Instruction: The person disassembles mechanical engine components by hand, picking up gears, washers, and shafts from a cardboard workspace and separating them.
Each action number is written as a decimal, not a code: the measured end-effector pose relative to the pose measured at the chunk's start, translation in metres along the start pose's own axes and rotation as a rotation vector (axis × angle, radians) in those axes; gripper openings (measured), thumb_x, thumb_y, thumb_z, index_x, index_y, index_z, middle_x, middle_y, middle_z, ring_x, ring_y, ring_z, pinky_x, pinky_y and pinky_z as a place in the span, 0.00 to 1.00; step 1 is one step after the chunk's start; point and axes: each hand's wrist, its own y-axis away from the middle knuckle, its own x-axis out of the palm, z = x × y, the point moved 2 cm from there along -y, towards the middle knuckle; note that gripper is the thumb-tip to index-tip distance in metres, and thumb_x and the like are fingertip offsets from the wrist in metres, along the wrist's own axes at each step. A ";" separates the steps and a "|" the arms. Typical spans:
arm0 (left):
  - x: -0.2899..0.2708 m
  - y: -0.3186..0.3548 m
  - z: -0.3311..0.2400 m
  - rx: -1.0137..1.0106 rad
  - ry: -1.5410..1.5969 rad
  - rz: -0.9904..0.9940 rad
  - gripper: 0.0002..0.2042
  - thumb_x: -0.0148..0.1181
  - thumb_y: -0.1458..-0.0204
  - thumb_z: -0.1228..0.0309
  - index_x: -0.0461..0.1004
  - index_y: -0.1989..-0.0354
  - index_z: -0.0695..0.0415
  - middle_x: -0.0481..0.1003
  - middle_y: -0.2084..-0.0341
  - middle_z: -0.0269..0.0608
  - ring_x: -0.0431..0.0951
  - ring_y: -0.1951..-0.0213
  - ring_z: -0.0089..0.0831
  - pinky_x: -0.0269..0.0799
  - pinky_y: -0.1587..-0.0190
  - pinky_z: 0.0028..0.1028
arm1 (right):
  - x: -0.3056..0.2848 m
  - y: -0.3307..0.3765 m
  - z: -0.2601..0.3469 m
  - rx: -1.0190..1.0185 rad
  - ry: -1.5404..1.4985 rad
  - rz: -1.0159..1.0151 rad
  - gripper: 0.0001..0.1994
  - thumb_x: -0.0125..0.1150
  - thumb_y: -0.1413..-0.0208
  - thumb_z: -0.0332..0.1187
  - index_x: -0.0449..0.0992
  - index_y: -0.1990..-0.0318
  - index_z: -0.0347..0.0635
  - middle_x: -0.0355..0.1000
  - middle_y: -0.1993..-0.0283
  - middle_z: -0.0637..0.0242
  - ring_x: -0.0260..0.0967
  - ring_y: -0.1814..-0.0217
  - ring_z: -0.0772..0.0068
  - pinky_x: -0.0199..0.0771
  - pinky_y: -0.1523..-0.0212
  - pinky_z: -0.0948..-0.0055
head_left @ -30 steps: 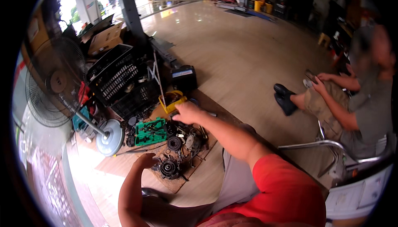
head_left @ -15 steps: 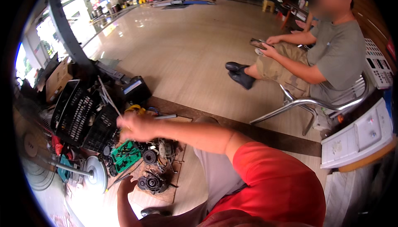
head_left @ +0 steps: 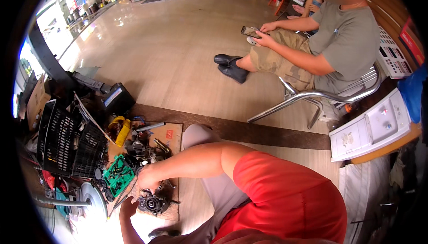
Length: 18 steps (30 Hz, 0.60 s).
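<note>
My right hand reaches down to the left, fingers curled over small dark metal parts on a sheet of cardboard. Just below it sits a round black motor part. My left hand comes up from the lower edge and lies against the left side of that motor part; its grip is hidden. A green circuit board lies just left of my right hand. Whether my right hand holds anything is not visible.
A black plastic crate and a yellow tool stand to the left, with a fan's round base below them. A person sits on a metal chair with a phone. A white appliance stands on the right.
The view has swung to the right. My right hand has come down from above the yellow tool to the parts by the motor. My left hand has moved up to the motor.
</note>
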 end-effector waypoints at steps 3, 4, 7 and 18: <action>-0.001 -0.006 -0.005 0.041 0.005 -0.029 0.27 0.62 0.52 0.60 0.69 0.47 0.66 0.72 0.52 0.61 0.72 0.48 0.49 0.67 0.46 0.39 | -0.003 -0.001 0.001 0.065 0.081 0.098 0.23 0.67 0.56 0.50 0.80 0.59 0.42 0.77 0.60 0.57 0.73 0.54 0.55 0.74 0.56 0.57; -0.006 -0.002 -0.016 0.056 -0.029 -0.038 0.27 0.62 0.52 0.60 0.69 0.47 0.66 0.72 0.52 0.61 0.72 0.48 0.50 0.67 0.47 0.39 | -0.012 0.006 0.005 0.102 0.052 0.100 0.23 0.67 0.55 0.51 0.80 0.58 0.43 0.77 0.58 0.57 0.73 0.54 0.55 0.73 0.55 0.58; -0.007 -0.008 -0.021 0.099 -0.088 -0.039 0.27 0.62 0.51 0.60 0.68 0.46 0.64 0.74 0.54 0.59 0.73 0.49 0.49 0.69 0.48 0.38 | -0.014 0.005 0.003 0.101 0.044 0.121 0.23 0.66 0.55 0.51 0.80 0.58 0.42 0.76 0.57 0.56 0.73 0.53 0.54 0.73 0.54 0.58; -0.142 0.114 -0.032 0.383 1.998 -0.949 0.36 0.27 0.43 0.37 0.50 0.32 0.47 0.48 0.32 0.48 0.47 0.32 0.52 0.42 0.34 0.58 | -0.156 0.108 -0.107 0.397 -0.630 -1.388 0.47 0.67 0.55 0.47 0.47 0.34 0.31 0.41 0.31 0.38 0.40 0.27 0.46 0.45 0.31 0.57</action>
